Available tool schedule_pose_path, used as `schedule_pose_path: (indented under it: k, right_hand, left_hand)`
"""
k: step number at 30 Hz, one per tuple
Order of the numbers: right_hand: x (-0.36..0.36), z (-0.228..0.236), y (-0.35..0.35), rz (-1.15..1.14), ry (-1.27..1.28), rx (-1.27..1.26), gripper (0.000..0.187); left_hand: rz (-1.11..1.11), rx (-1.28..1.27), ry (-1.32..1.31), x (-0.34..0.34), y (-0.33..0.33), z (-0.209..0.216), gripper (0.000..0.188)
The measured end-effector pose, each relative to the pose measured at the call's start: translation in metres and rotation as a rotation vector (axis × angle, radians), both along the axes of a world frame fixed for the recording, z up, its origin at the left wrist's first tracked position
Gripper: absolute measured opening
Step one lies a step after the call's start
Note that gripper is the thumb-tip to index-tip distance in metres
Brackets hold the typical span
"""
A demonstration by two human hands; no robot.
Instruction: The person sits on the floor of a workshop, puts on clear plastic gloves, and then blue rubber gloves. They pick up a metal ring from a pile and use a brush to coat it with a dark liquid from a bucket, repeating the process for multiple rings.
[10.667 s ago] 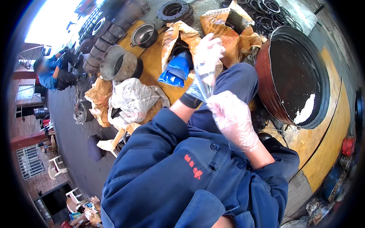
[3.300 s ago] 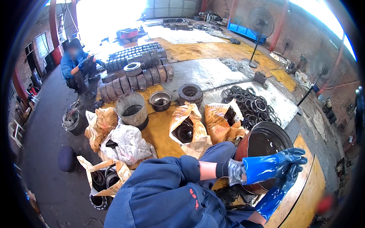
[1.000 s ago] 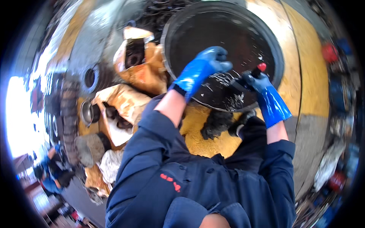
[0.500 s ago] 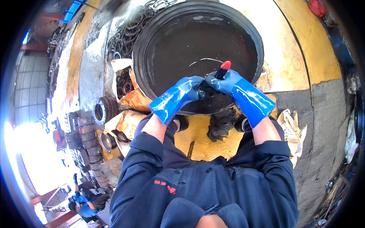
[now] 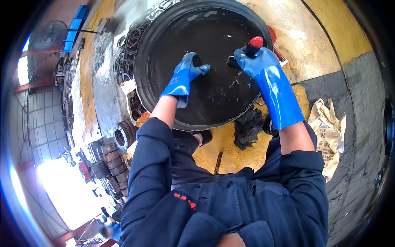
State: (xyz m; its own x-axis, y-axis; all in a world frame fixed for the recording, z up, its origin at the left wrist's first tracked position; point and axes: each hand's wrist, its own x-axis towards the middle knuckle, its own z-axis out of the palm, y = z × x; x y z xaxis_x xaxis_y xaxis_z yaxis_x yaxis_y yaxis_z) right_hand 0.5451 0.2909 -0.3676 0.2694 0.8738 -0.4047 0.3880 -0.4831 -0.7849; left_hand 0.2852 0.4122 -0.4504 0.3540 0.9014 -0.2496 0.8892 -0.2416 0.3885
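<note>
While gripping red-ended tool (image 5: 255,43) in right hand (image 5: 258,62) over drum (image 5: 142,76), curls left hand (image 5: 186,69) toward nine o'clock, perhaps keeping clear; cannot tell if empty.

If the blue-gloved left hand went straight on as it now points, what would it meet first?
Probably the dark liquid in the large round dark drum, or, if the left hand passes above it, the drum's far wall; the hand's height is unclear.
</note>
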Motion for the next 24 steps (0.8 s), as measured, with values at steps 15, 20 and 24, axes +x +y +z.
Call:
schedule_pose_path:
  k: [15,20,24]
  right_hand:
    - [0.004,0.001,0.006,-0.024,-0.03,0.073,0.035]
    - [0.009,-0.003,0.007,-0.036,-0.028,0.091,0.035]
    - [0.0,0.006,0.008,0.01,-0.006,0.12,0.035]
  left_hand:
    - [0.028,-0.445,-0.168,0.02,0.016,-0.063,0.05]
    - [-0.044,-0.505,-0.23,0.046,-0.015,-0.006,0.037]
    - [-0.193,-0.279,-0.151,-0.006,0.001,-0.087,0.053]
